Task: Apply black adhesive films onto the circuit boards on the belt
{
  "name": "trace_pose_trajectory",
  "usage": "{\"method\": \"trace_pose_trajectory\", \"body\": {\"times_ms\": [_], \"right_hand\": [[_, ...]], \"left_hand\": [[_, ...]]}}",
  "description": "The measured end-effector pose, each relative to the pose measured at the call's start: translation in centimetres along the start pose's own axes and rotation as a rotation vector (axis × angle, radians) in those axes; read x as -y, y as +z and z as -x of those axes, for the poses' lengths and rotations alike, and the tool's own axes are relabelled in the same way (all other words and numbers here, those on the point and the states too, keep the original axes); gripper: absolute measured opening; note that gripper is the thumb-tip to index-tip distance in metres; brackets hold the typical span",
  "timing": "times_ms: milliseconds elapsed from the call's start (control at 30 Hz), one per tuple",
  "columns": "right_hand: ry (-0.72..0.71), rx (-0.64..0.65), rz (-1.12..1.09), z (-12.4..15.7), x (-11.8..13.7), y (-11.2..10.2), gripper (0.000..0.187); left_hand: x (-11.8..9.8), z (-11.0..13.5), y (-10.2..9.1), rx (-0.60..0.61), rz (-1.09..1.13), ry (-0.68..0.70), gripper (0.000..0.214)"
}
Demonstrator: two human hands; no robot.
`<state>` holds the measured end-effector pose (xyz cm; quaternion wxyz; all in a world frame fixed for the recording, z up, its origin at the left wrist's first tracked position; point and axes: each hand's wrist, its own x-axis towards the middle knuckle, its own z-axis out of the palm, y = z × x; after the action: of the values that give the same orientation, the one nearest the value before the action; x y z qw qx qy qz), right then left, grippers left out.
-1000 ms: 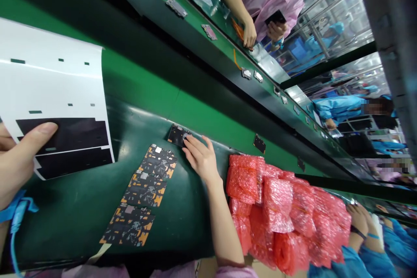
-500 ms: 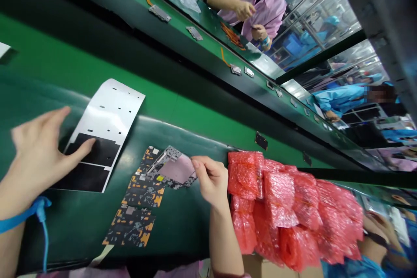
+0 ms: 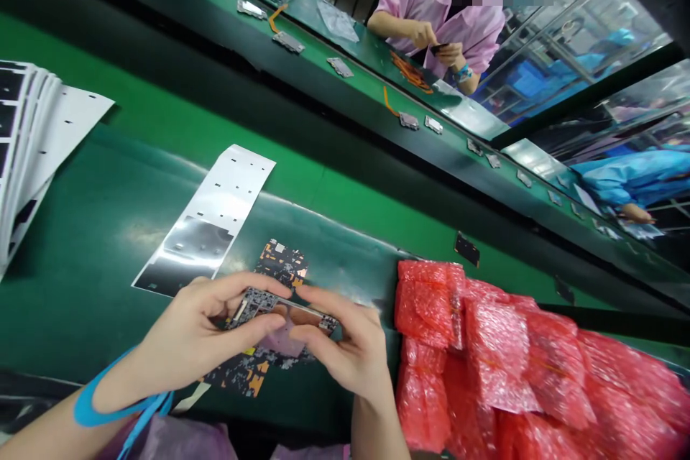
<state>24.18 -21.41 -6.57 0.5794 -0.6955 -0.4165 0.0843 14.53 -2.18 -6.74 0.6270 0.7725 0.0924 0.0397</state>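
My left hand [image 3: 210,334] and my right hand [image 3: 350,348] meet over the bench, gripping a circuit board [image 3: 257,302] between thumbs and fingers. Small grey components cover the board's left end, and the middle is shiny. Both thumbs rest on or close to its near face. A pinkish shiny area shows under the thumbs; I cannot tell whether it belongs to the held board or to one beneath. Just beyond the fingers lies a dark board with orange patches [image 3: 280,259]. A similar dark board [image 3: 242,377] is partly hidden under my left hand.
A white sheet with black film [image 3: 226,190] lies ahead on the left, and a stack of such sheets [image 3: 32,136] stands far left. Red bubble-wrap packs [image 3: 501,345] are piled on the right. Boards sit on the green belt [image 3: 345,194]; a person [image 3: 431,21] works across it.
My left hand has left the white sheet and moved right to the circuit board. Both hands now hold the board, where only my right hand pinched one before. The view has shifted left.
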Motion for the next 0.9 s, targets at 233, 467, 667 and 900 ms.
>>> {"method": "trace_pose_trajectory", "body": {"times_ms": [233, 467, 667, 900], "right_hand": [[-0.010, -0.038, -0.046, 0.4, 0.6, -0.5, 0.026], [0.064, -0.057, -0.109, 1.0, 1.0, -0.7, 0.037], [0.017, -0.055, -0.087, 0.7, 1.3, -0.6, 0.020], [-0.011, -0.054, -0.035, 0.7, 1.4, -0.6, 0.015]], "left_hand": [[-0.5, 0.6, 0.6, 0.052, 0.052, 0.080, 0.010], [-0.2, 0.7, 0.9, 0.094, 0.085, 0.119, 0.020], [-1.0, 0.2, 0.4, 0.131, 0.050, 0.135, 0.017], [-1.1, 0.1, 0.7, 0.084, 0.051, 0.190, 0.011]]}}
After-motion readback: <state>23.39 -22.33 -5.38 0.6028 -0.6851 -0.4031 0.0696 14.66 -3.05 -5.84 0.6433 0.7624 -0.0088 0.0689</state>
